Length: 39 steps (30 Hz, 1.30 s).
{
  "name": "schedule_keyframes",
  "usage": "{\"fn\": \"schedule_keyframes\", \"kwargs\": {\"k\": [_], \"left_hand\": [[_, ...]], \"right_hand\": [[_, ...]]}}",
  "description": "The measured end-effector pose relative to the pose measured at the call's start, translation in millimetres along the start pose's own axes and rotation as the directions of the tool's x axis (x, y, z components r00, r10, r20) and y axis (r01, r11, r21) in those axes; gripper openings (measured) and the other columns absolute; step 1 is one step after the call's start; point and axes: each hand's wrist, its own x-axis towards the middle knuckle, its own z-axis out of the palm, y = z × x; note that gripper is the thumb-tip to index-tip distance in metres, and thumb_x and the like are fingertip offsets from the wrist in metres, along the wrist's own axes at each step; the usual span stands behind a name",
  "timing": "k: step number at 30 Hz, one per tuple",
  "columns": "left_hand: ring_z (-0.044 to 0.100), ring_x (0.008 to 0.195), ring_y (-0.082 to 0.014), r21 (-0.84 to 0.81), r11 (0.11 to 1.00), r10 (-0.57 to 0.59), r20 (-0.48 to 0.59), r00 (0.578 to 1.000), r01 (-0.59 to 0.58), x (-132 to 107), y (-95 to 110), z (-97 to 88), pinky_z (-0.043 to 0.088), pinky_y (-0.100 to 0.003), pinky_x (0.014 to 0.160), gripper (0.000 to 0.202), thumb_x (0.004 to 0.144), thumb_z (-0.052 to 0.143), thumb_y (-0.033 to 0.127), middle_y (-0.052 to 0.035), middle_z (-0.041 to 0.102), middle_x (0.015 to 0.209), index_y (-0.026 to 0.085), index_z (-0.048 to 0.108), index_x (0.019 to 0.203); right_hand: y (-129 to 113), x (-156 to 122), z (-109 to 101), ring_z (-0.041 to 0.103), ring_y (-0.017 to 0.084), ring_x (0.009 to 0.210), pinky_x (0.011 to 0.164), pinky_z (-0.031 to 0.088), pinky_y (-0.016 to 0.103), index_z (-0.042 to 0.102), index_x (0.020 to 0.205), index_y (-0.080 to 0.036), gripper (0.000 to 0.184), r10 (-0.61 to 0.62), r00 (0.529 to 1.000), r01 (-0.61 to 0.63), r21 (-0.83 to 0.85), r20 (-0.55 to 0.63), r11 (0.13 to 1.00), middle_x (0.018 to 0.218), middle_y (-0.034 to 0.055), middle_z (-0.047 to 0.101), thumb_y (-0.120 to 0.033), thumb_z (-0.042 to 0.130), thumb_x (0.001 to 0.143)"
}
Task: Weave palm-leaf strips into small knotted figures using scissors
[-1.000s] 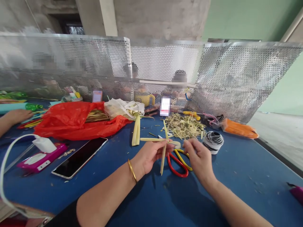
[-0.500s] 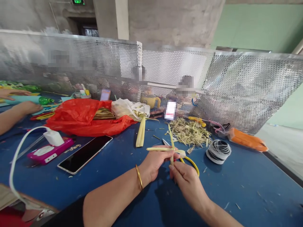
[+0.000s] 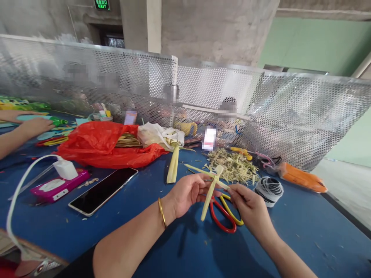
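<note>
We held a strip cross (image 3: 216,178) above a blue table (image 3: 304,216)

Nearest to us, our forearms reached in from the lower edge, the left one in a dark sleeve with a gold bangle (image 3: 162,213) at the wrist. Between our hands, the strip cross was pale yellow-green and looked like plant leaf. One narrow strip slanted from a thin tip at upper left down to the right; the other ran from a short, broad end at the top to a folded, tapering end below.

Our left hand (image 3: 185,195) was half closed, palm partly turned up, thumb and fingers gripping near the crossing. Our right hand (image 3: 249,202) was mostly closed, its thumb and forefinger pinching the right end of the slanting strip, its back to us.

Beneath lay scissors (image 3: 229,230) with one red and one yellow handle. A dark-screened phone (image 3: 103,191) lay off to the left, a spool of cord (image 3: 269,191) just beyond our right hand. Farther on, we saw a heap of shreds (image 3: 233,166) and a red plastic bag (image 3: 87,146); at far left, another person's hand (image 3: 37,126). Behind everything stood a perforated metal screen (image 3: 319,110).
</note>
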Motion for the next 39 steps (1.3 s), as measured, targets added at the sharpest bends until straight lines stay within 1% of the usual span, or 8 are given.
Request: {"fn": "schedule_keyframes", "kwargs": {"k": [6, 13, 17, 21, 25, 32, 36, 39], "left_hand": [[0.066, 0.067, -0.0133, 0.293, 0.956, 0.081, -0.179, 0.980, -0.025, 0, -11, 7.9, 0.047, -0.020, 0.054, 0.025, 0.077, 0.066, 0.025, -0.0068, 0.069, 0.085, 0.013, 0.068, 0.099], [0.054, 0.047, -0.0088, 0.324, 0.945, 0.140, -0.311, 0.940, -0.034, 5, -19, 10.3, 0.042, -0.021, 0.046, 0.016, 0.075, 0.068, 0.026, -0.0020, 0.064, 0.066, 0.012, 0.067, 0.082], [0.053, 0.047, -0.0082, 0.255, 0.966, 0.035, -0.287, 0.957, 0.041, 3, -16, 6.8, 0.041, -0.020, 0.046, 0.023, 0.069, 0.073, 0.030, 0.0003, 0.060, 0.061, 0.012, 0.068, 0.083], [0.057, 0.052, -0.0096, 0.278, 0.955, -0.071, -0.133, 0.989, 0.106, -3, -16, 9.5, 0.042, -0.020, 0.049, 0.034, 0.069, 0.074, 0.041, -0.0017, 0.062, 0.064, 0.013, 0.070, 0.087], [0.060, 0.055, -0.0114, 0.343, 0.922, -0.167, -0.065, 0.984, 0.180, -5, -24, 12.2, 0.044, -0.021, 0.049, 0.043, 0.072, 0.067, 0.053, -0.0054, 0.066, 0.071, 0.013, 0.071, 0.089], [0.057, 0.050, -0.0095, 0.373, 0.900, -0.202, -0.098, 0.974, 0.224, 0, -33, 9.1, 0.044, -0.021, 0.048, 0.032, 0.073, 0.068, 0.043, -0.0043, 0.067, 0.069, 0.013, 0.069, 0.083], [0.054, 0.045, -0.0091, 0.447, 0.855, -0.216, -0.152, 0.965, 0.262, -3, -32, 10.3, 0.040, -0.020, 0.043, 0.032, 0.073, 0.067, 0.045, -0.0028, 0.065, 0.065, 0.013, 0.066, 0.078], [0.050, 0.038, -0.0079, 0.558, 0.793, -0.238, -0.081, 0.968, 0.242, -7, -33, 14.9, 0.037, -0.020, 0.040, 0.038, 0.075, 0.063, 0.052, 0.0000, 0.060, 0.057, 0.014, 0.065, 0.072]], "right_hand": [[-3, -3, 1, 0.052, 0.016, 0.067, 0.061, 0.038, 0.025, 0.060, 0.078, -0.021, 0.030, -0.121, 0.983, 0.145, -0.184, 0.138, 0.972, 0.071, 0.0029, 0.058, -0.035, 0.039, 0.095], [-19, -11, 8, 0.045, 0.014, 0.059, 0.058, 0.033, 0.025, 0.051, 0.062, -0.020, 0.038, -0.193, 0.963, 0.230, -0.204, 0.189, 0.951, 0.062, 0.0016, 0.052, -0.037, 0.041, 0.094], [-15, -4, 1, 0.046, 0.014, 0.060, 0.056, 0.035, 0.025, 0.058, 0.066, -0.019, 0.045, 0.072, 0.960, -0.116, 0.150, 0.271, 0.982, 0.064, 0.0013, 0.053, -0.053, 0.043, 0.089], [-2, 4, -1, 0.052, 0.015, 0.062, 0.058, 0.040, 0.026, 0.066, 0.082, -0.017, 0.044, 0.291, 0.854, -0.506, 0.552, 0.432, 0.663, 0.070, 0.0020, 0.058, -0.059, 0.052, 0.082], [1, 2, 11, 0.043, 0.009, 0.052, 0.052, 0.036, 0.023, 0.059, 0.066, -0.017, 0.035, 0.340, 0.847, -0.530, 0.695, 0.408, 0.486, 0.060, -0.0019, 0.053, -0.049, 0.070, 0.071], [3, -1, 20, 0.041, 0.010, 0.048, 0.048, 0.032, 0.025, 0.054, 0.054, -0.018, 0.041, 0.408, 0.899, -0.412, 0.618, 0.158, 0.669, 0.051, -0.0029, 0.048, -0.053, 0.071, 0.065], [4, 4, 1, 0.036, 0.011, 0.044, 0.046, 0.027, 0.026, 0.051, 0.048, -0.019, 0.051, 0.336, 0.942, -0.330, 0.198, -0.001, 0.923, 0.043, -0.0030, 0.040, -0.061, 0.054, 0.078], [-2, 5, -13, 0.034, 0.011, 0.046, 0.047, 0.025, 0.026, 0.046, 0.047, -0.020, 0.052, 0.135, 0.966, -0.170, -0.144, -0.222, 0.975, 0.044, -0.0027, 0.037, -0.056, 0.050, 0.083]]}}
